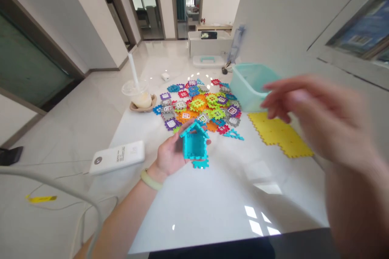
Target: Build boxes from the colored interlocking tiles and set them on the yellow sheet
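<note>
A small house of turquoise interlocking plastic tiles (pixel 195 143) is held at lower centre by the left hand (pixel 170 158), cradled on the palm with the fingers curved against its notched wall. The right hand (pixel 316 121), blurred at right, is seen with fingers loosely spread, gripping nothing, just beside a translucent aqua plastic bin (pixel 249 89). A heap of multicoloured notched tiles (pixel 197 105) lies above centre on a glossy white table (pixel 212 206).

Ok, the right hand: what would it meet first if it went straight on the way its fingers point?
Probably the pale aqua plastic bin just beyond the fingertips of the right hand, though the blur leaves the depth unclear.
</note>
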Available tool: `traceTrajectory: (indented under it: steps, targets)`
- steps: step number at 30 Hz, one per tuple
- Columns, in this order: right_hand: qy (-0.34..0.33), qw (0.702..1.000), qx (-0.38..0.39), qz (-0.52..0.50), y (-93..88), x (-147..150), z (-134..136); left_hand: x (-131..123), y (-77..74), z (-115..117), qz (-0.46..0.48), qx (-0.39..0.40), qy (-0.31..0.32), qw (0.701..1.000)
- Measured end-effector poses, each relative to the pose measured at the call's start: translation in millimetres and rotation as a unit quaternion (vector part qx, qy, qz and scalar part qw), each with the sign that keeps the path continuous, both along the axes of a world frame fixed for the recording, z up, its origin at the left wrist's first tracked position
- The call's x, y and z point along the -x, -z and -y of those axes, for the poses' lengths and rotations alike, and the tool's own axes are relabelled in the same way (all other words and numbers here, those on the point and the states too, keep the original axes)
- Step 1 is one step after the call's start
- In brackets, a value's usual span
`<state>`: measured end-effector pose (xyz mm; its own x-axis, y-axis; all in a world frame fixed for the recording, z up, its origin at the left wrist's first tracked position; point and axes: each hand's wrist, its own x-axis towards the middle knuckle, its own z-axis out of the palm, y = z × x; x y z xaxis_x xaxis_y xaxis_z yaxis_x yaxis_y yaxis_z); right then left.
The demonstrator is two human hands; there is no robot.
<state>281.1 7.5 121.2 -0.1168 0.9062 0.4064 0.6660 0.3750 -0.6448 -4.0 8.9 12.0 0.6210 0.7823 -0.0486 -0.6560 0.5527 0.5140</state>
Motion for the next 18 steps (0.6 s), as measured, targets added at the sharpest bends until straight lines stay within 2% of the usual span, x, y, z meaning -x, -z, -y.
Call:
traceTrajectory:
  steps: [1,3,4,6,8,10,12,18]
  targets:
    - [0.005,0.997,0.042,0.069,9.3,-3,-6,-1,0.6,1,0.009,0.005,0.003,1.000]
    - [0.037,0.953,0.174,0.246,39.6,-9,-18,-5,2.5,2,0.020,0.025,0.003,1.000]
    - [0.047,0.935,0.203,0.285,57.7,-11,-24,-7,3.5,3,0.022,0.037,0.001,0.999]
    - [0.054,0.920,0.226,0.316,90.9,-15,-33,-12,5.1,6,0.022,0.062,-0.006,0.998]
    - [0.038,0.924,0.225,0.307,112.3,-17,-36,-16,5.4,9,0.016,0.084,-0.010,0.996]
    - [0.019,0.934,0.214,0.286,120.5,-17,-36,-16,3.7,10,0.012,0.105,-0.016,0.994]
    - [0.009,0.943,0.210,0.258,120.5,-16,-33,-13,0.7,8,0.006,0.123,-0.042,0.992]
    - [-0.025,0.954,0.261,0.143,111.4,-20,-27,8,-5.8,-10,-0.024,0.140,-0.223,0.964]
